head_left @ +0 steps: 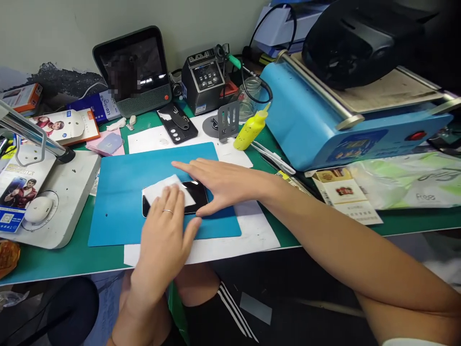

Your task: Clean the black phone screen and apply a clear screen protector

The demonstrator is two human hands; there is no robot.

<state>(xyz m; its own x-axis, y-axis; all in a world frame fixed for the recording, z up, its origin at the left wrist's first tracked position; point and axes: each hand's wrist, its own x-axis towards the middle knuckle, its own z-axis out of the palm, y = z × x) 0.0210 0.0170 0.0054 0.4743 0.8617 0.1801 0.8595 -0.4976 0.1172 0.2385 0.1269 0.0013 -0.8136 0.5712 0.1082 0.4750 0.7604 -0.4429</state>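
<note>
A smartphone (pixel 197 191) lies flat on a blue mat (pixel 118 211), its dark glass facing up. Over its left part is spread a small white wipe (pixel 169 186), which my left hand (pixel 163 226) presses onto the glass with its fingers together; a ring is on one finger. My right hand (pixel 226 182) spans the phone's right end, the thumb at the near edge and a finger toward the far side, with the index finger stretched out to the left. Part of the phone is hidden beneath the wipe and both hands.
Beyond the mat lie a dark phone case (pixel 178 124), a grey metal stand (pixel 228 121) and a yellow squeeze bottle (pixel 251 129). Tweezers (pixel 273 157) rest near a blue heating machine (pixel 298 115) on the right. At left stands a white lamp base (pixel 77 192); a screen device (pixel 135 72) is behind.
</note>
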